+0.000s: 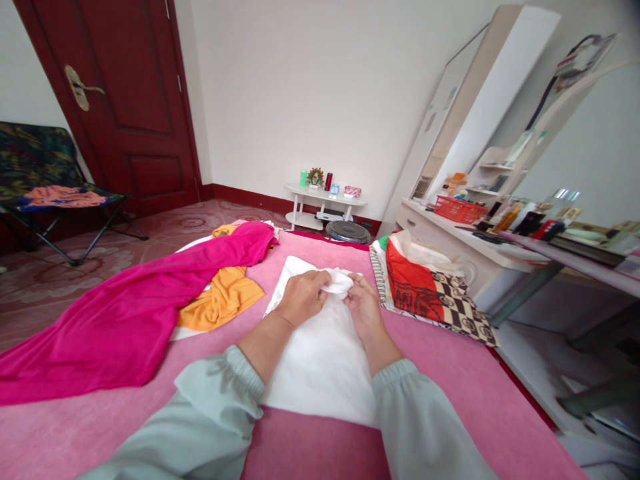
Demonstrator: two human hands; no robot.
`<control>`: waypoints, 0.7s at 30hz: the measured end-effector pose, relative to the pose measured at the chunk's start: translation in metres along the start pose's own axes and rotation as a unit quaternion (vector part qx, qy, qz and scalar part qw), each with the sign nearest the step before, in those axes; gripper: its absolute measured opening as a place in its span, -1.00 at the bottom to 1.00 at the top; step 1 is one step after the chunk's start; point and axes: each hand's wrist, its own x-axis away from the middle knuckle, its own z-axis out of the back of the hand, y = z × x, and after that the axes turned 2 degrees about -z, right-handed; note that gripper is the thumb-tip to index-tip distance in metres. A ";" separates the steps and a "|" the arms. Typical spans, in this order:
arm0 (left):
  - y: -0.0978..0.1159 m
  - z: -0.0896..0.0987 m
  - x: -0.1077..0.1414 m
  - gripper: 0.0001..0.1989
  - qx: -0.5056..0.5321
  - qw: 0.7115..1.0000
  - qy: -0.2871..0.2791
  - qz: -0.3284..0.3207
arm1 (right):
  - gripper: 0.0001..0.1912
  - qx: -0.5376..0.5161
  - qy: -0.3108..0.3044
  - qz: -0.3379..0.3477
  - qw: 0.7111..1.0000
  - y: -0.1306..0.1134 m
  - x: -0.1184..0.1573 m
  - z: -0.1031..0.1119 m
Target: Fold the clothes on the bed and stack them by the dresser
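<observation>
A white cloth garment [320, 373] lies on the pink bed cover [310, 443] in front of me, its kind not clear from its shape. My left hand [306, 293] is closed on a bunched edge near its far end. From the other side, my right hand [364, 303] pinches the same gathered edge, fingers curled round the fabric. Between both hands the bunched part stands slightly raised, while the rest spreads flat toward me. Some of the fingertips are hidden in the folds.
Left lie magenta trousers [125, 320] and an orange-yellow garment [220, 300]. At right is a stack of folded clothes [420, 287]. Beyond the bed stands a small white table [325, 195]. A cluttered dressing table [500, 243] is at right, a folding chair [55, 193] at far left.
</observation>
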 end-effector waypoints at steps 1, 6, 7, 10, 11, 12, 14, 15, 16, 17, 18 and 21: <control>0.001 0.001 0.000 -0.70 0.005 1.000 -0.003 -0.001 | -0.70 0.004 -0.008 -0.002 1.000 -0.001 0.001 -0.002; 0.004 0.005 0.001 -0.48 0.017 1.000 -0.019 -0.001 | -0.70 0.053 0.014 0.033 0.998 0.000 0.007 -0.008; 0.004 0.004 0.001 -0.41 0.018 1.000 -0.019 -0.003 | -0.69 0.063 0.019 0.044 0.997 0.001 0.007 -0.009; -0.001 -0.004 0.000 -0.25 0.025 0.999 -0.035 -0.019 | -0.68 0.088 0.015 0.060 0.994 0.004 0.008 -0.008; -0.002 -0.007 0.000 -0.22 0.029 0.998 -0.046 -0.025 | -0.67 0.098 0.012 0.060 0.993 0.005 0.007 -0.007; -0.004 -0.009 -0.001 -0.21 0.035 0.997 -0.056 -0.032 | -0.67 0.107 0.010 0.061 0.992 0.006 0.007 -0.006; -0.006 -0.011 -0.001 -0.22 0.051 0.995 -0.063 -0.050 | -0.68 0.123 0.008 0.070 0.990 0.007 0.005 -0.005; -0.006 -0.011 -0.002 -0.24 0.058 0.995 -0.055 -0.058 | -0.69 0.130 0.007 0.078 0.988 0.007 0.005 -0.004; -0.005 -0.009 -0.002 -0.27 0.063 0.995 -0.039 -0.063 | -0.70 0.136 0.008 0.088 0.987 0.008 0.004 -0.004; -0.005 -0.007 -0.003 -0.31 0.065 0.996 -0.017 -0.063 | -0.71 0.139 0.010 0.098 0.985 0.009 0.003 -0.004; -0.004 -0.005 -0.003 -0.37 0.063 0.997 0.008 -0.054 | -0.73 0.139 0.016 0.106 0.985 0.009 0.003 -0.004; -0.004 0.001 -0.004 -0.63 0.034 0.999 0.039 -0.002 | -0.73 0.149 0.043 0.107 0.982 0.011 0.003 -0.004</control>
